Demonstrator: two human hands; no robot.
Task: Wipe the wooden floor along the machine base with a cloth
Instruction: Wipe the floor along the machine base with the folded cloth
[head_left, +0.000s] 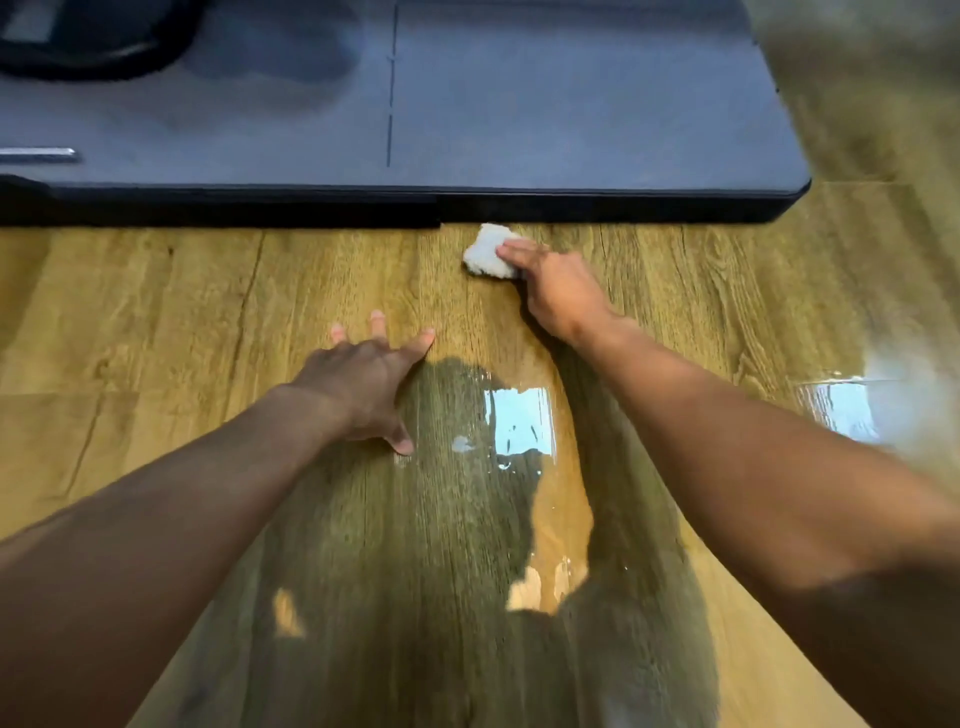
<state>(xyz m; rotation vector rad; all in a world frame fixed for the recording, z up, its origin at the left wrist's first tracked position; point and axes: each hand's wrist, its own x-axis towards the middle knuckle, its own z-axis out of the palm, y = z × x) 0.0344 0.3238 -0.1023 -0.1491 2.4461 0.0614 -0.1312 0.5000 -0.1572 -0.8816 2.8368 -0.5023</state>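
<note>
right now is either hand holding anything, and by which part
The right hand has the white cloth, fingers laid over its right end against the floor; a true pinch cannot be told. The left hand holds nothing, spread flat on the floor.

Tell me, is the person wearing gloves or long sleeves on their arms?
No. The left hand and right hand have no gloves. The left arm and right arm are bare, with no sleeve in view. No watch, bracelet or ring shows.
</note>
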